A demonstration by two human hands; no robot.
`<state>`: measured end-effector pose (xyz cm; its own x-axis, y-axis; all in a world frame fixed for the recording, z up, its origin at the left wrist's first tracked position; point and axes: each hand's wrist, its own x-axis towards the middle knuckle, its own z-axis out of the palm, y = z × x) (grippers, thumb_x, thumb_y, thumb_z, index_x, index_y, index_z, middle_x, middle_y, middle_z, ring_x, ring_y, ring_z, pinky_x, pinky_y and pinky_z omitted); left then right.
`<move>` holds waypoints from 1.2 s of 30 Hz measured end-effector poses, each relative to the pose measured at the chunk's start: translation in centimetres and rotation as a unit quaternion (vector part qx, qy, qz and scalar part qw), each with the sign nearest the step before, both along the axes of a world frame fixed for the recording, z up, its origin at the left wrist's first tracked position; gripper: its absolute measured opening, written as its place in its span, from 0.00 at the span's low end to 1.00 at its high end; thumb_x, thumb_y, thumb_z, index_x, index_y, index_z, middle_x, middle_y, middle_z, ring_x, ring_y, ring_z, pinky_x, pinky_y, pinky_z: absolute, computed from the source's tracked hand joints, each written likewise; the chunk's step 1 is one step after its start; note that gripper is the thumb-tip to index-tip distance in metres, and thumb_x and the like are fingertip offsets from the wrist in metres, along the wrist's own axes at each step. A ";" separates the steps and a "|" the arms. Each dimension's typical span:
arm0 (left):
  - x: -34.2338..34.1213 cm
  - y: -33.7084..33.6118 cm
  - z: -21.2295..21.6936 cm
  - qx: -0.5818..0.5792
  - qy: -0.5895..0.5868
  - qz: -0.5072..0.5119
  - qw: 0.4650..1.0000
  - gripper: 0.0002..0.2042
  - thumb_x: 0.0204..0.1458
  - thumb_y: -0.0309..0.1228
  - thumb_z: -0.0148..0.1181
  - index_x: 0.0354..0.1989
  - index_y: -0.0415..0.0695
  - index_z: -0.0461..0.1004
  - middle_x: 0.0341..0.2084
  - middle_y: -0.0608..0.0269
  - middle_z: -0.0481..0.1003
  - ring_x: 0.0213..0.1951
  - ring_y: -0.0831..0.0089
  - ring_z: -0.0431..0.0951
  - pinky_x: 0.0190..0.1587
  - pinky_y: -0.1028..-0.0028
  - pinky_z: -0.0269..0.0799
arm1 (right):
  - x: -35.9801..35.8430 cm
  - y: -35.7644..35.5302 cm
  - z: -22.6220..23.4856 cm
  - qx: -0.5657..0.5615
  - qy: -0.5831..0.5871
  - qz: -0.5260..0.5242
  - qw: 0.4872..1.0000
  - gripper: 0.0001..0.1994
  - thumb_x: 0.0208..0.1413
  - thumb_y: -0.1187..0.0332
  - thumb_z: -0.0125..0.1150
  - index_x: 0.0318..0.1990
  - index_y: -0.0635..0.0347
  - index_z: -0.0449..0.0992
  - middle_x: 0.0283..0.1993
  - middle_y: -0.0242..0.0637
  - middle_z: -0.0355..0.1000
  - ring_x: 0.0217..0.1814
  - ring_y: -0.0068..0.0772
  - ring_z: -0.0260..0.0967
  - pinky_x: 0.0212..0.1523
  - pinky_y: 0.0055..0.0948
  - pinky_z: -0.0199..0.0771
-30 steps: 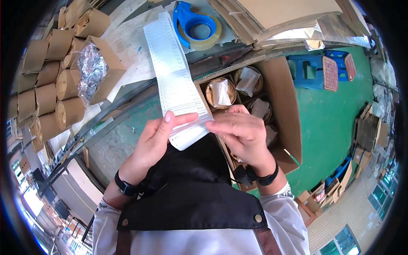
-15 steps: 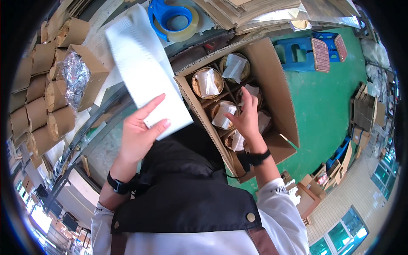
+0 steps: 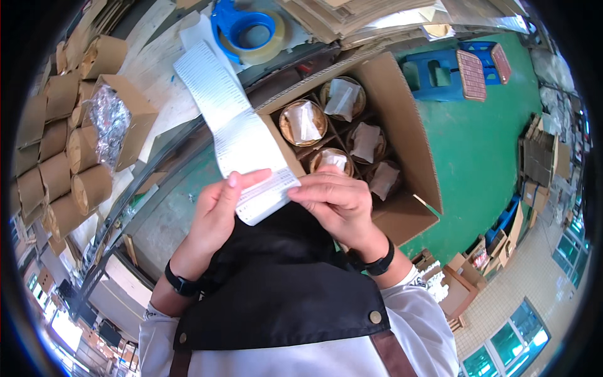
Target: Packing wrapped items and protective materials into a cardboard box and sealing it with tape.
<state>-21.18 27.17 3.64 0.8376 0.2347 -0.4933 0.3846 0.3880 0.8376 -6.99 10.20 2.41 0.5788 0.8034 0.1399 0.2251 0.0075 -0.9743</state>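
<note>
A long white strip of printed labels (image 3: 245, 135) hangs down from the table edge toward my body. My left hand (image 3: 220, 204) grips it near its lower end, with the thumb on top and the index finger stretched across it. The thumb and fingers of my right hand (image 3: 336, 201) are pinched together at the strip's right edge. Beyond my right hand stands an open cardboard box (image 3: 405, 107). Round brown containers (image 3: 303, 122) sit in its divided compartments, several with folded white packets (image 3: 344, 99) on top. My right hand hides part of the near containers.
A blue tape dispenser (image 3: 251, 28) lies at the table's far edge. Brown cardboard tubes (image 3: 59, 151) are stacked at left beside crumpled clear plastic (image 3: 110, 122). Blue stools (image 3: 436, 75) stand on the green floor (image 3: 477, 169). Flattened cardboard (image 3: 370, 19) is piled at the back.
My right hand has moved from over the box to the label strip and closed on its edge. The strip has turned, showing its printed lines, with its lower end shifted right.
</note>
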 end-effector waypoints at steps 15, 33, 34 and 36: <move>1.2 0.3 -0.2 0.012 -0.016 0.143 0.989 0.23 0.50 0.14 0.60 0.57 0.34 0.69 0.50 0.56 0.73 0.51 0.75 0.72 0.55 0.75 0.67 | 7.5 -3.8 -7.7 -0.219 -0.081 -0.135 0.963 0.29 0.44 0.70 0.71 0.55 0.60 0.66 0.43 0.41 0.72 0.47 0.37 0.69 0.52 0.33 0.68; 1.8 0.0 -0.7 0.005 0.060 0.027 0.998 0.25 0.67 0.42 0.34 0.57 0.32 0.68 0.53 0.52 0.71 0.54 0.71 0.70 0.58 0.75 0.61 | 1.5 -3.2 -1.4 -0.058 0.156 0.009 0.986 0.05 0.51 0.77 0.64 0.36 0.62 0.79 0.45 0.34 0.75 0.44 0.27 0.72 0.42 0.25 0.72; 1.2 0.6 -1.3 0.088 0.057 0.009 0.994 0.25 0.67 0.41 0.36 0.58 0.32 0.66 0.54 0.50 0.69 0.56 0.71 0.68 0.60 0.74 0.59 | 2.8 -5.9 -2.6 -0.165 0.267 -0.023 0.949 0.03 0.52 0.79 0.62 0.35 0.65 0.78 0.44 0.36 0.75 0.42 0.22 0.72 0.42 0.21 0.71; 1.6 1.1 -1.4 0.054 0.046 0.034 0.997 0.24 0.67 0.41 0.36 0.58 0.32 0.66 0.54 0.51 0.70 0.56 0.71 0.69 0.60 0.74 0.60 | 6.0 -12.6 -6.5 -0.343 0.157 -0.079 0.923 0.05 0.51 0.81 0.61 0.36 0.65 0.77 0.29 0.30 0.76 0.31 0.20 0.72 0.33 0.22 0.73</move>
